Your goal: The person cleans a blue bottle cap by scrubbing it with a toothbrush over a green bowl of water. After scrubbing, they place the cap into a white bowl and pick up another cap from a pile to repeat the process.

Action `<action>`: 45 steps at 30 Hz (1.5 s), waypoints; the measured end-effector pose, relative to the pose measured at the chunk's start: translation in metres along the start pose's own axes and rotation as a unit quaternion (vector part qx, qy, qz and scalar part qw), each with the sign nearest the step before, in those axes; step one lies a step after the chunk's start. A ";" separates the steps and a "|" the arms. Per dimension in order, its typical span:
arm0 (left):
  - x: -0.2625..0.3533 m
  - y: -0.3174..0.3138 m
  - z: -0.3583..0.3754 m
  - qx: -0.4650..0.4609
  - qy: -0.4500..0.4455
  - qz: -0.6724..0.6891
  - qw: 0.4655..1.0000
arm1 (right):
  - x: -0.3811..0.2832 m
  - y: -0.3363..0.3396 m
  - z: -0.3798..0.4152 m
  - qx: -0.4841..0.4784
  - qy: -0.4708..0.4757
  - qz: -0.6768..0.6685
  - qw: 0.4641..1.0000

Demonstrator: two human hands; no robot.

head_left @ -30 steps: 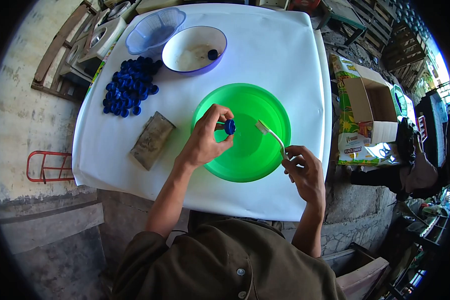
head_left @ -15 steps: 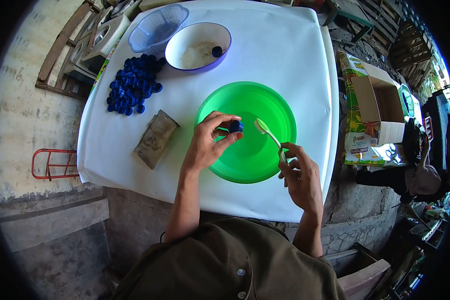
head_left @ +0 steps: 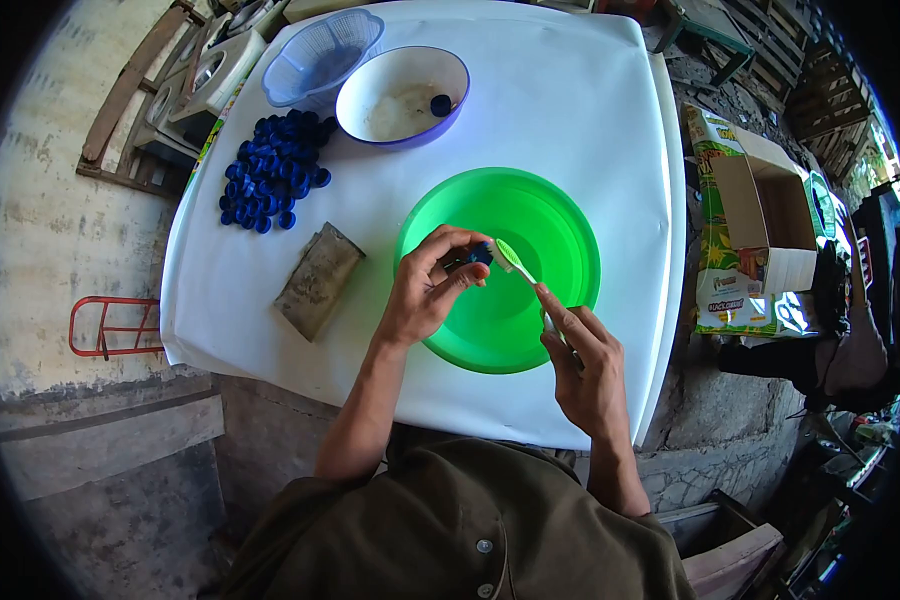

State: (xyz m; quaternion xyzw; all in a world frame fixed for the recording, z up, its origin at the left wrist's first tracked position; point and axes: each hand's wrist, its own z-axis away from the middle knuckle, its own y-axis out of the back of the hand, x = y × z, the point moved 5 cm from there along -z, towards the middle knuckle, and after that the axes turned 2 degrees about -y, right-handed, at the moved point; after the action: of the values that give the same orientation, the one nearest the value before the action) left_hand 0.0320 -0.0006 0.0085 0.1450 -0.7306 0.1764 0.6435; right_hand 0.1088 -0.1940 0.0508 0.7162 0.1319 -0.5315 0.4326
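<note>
Between the thumb and fingers of my left hand (head_left: 433,285) is a dark blue bottle cap (head_left: 481,253), held over the left part of a green basin (head_left: 580,290). My right hand (head_left: 585,368) grips the handle of a green and white toothbrush (head_left: 516,262). The brush's bristle head is at the cap's right side and appears to touch it. A heap of similar blue caps (head_left: 275,170) lies on the table at the upper left. One more cap (head_left: 440,105) sits inside a white bowl with a purple outside (head_left: 355,95).
A translucent blue basket (head_left: 305,65) stands behind the caps. A worn grey block (head_left: 319,282) lies left of the basin on the white-covered table (head_left: 560,100). Right of the table are an open cardboard box (head_left: 790,215) and a person in dark trousers (head_left: 850,365).
My right hand has brought the toothbrush leftward, from a gap away up to the cap. My left hand still holds the cap in nearly the same place; the view has shifted slightly.
</note>
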 end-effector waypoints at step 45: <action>-0.008 0.002 0.003 0.033 0.095 0.152 0.983 | 0.003 -0.011 -0.005 -0.029 0.048 0.035 0.998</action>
State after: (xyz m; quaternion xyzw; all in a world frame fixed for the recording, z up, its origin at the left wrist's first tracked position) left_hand 0.0291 -0.0004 0.0003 0.0362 -0.6735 0.3091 0.6705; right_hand 0.1061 -0.1848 0.0437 0.7325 0.1430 -0.4769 0.4642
